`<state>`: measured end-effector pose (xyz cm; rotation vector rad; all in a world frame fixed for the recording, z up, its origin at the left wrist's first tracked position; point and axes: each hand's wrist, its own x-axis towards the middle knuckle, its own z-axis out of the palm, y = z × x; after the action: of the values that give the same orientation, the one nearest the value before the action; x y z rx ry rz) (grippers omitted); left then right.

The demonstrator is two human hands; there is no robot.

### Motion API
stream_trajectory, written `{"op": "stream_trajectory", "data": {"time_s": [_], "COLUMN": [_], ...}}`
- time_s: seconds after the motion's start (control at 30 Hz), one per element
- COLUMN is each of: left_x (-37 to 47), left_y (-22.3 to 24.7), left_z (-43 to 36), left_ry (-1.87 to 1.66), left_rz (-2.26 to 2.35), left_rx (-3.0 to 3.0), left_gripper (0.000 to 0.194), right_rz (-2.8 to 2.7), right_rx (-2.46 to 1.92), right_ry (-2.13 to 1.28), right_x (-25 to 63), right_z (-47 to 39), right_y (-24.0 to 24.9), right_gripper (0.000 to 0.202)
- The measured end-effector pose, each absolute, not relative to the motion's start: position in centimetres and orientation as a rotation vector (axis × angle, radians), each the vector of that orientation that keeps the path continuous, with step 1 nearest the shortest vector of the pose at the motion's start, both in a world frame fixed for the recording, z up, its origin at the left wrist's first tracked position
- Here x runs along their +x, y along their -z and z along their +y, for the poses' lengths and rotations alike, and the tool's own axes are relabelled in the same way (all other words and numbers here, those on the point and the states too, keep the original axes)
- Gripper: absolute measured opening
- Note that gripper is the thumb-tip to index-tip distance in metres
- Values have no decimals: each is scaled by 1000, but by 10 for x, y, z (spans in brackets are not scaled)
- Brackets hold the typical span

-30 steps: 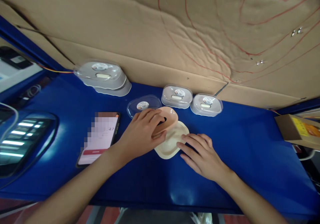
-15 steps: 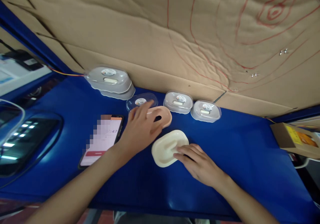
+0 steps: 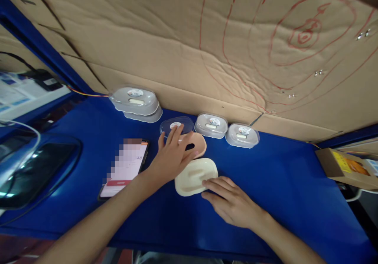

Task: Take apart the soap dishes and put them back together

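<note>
My left hand (image 3: pixel 169 154), fingers spread, lies over the left end of a peach oval piece (image 3: pixel 200 146) with a dark slot. Its fingertips reach onto a clear oval lid (image 3: pixel 180 125) with a round label, while the thumb rests at the piece's near edge. Closer to me, a shallow cream oval dish (image 3: pixel 193 176) with a raised bar inside lies just below the peach piece. My right hand (image 3: pixel 233 201) has the dish's right rim between its fingers and thumb; the fingertips are over the inside.
Two clear-lidded boxes (image 3: pixel 211 125) (image 3: pixel 242 135) stand along the cardboard wall (image 3: pixel 141 39), with a stack of similar boxes (image 3: pixel 136 100) further left. On the blue table lie a phone (image 3: pixel 125 173) and, at the left, a dark tablet-like screen (image 3: pixel 44 173). A cardboard box (image 3: pixel 344 165) sits at the right.
The clear lid has shifted right, closer to the neighbouring box. The cream dish has moved slightly left and nearer the peach piece. My right fingertips are now closer to its rim.
</note>
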<state>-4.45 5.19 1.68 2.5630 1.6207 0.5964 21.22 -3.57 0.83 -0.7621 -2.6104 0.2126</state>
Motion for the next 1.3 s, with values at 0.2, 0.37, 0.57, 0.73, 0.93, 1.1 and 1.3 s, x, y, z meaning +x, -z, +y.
{"op": "stream_trajectory", "data": {"time_s": [0.2, 0.37, 0.57, 0.73, 0.93, 1.1, 1.3], "left_x": [-28, -21, -43, -44, -25, -29, -37], "left_y": [-28, -26, -30, -28, -29, -27, -34], "left_z": [15, 4, 39, 39, 19, 15, 0], "left_ry": [-376, -511, -505, -437, -598, -565, -99], "left_rz": [813, 591, 1524, 1460, 885, 1064, 1029], "left_rx": [2872, 2863, 2741, 2600, 2465, 2300, 2353], "left_gripper": [44, 38, 60, 60, 71, 113, 126], "right_rz": [-2356, -2161, -2377, -2324, -2204, -1908, -1418], "right_rx": [-763, -990, -827, -951, -1121, -1244, -1454], "right_ry": [-280, -205, -289, -214, -429, -540, -692], "right_x": [227, 242, 231, 235, 243, 245, 260], "right_z": [-36, -25, -26, -29, -28, -15, 4], "right_y": [-11, -5, -8, -2, -3, -5, 4], "right_gripper": [37, 34, 26, 50, 95, 65, 46]}}
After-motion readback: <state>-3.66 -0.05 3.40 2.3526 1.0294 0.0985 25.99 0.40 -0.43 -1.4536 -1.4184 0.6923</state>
